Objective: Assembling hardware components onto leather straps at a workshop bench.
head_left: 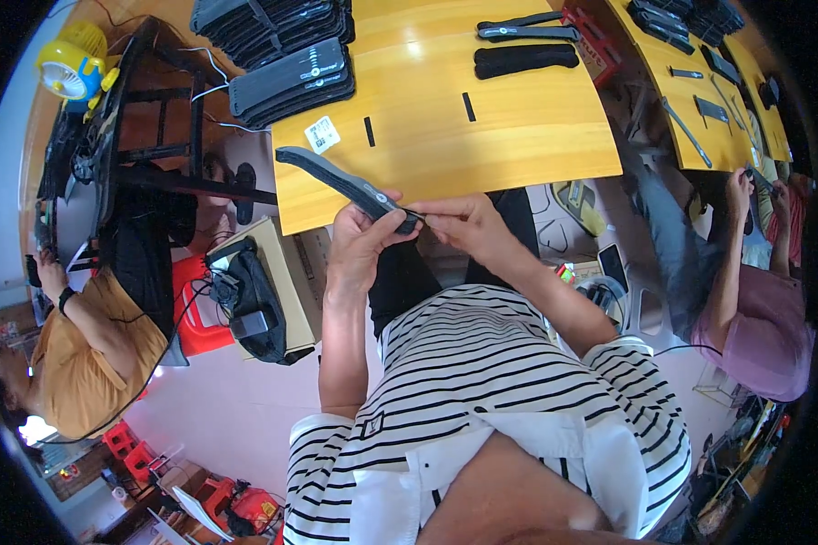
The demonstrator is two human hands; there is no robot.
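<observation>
A dark grey padded strap with a small pale mark is held over the near edge of the table, its far end pointing up and left. My left hand is closed around its near end, thumb on top. My right hand pinches a thin dark bit at that same end; whether it is part of the strap is hard to see. On the yellow table beyond lie a short black strip, another black strip and a white label.
Stacked black flat pieces fill the table's far left. Black strap bundles lie far right. A cardboard box with a black bag stands left below the table. A person in orange sits left, another in purple right.
</observation>
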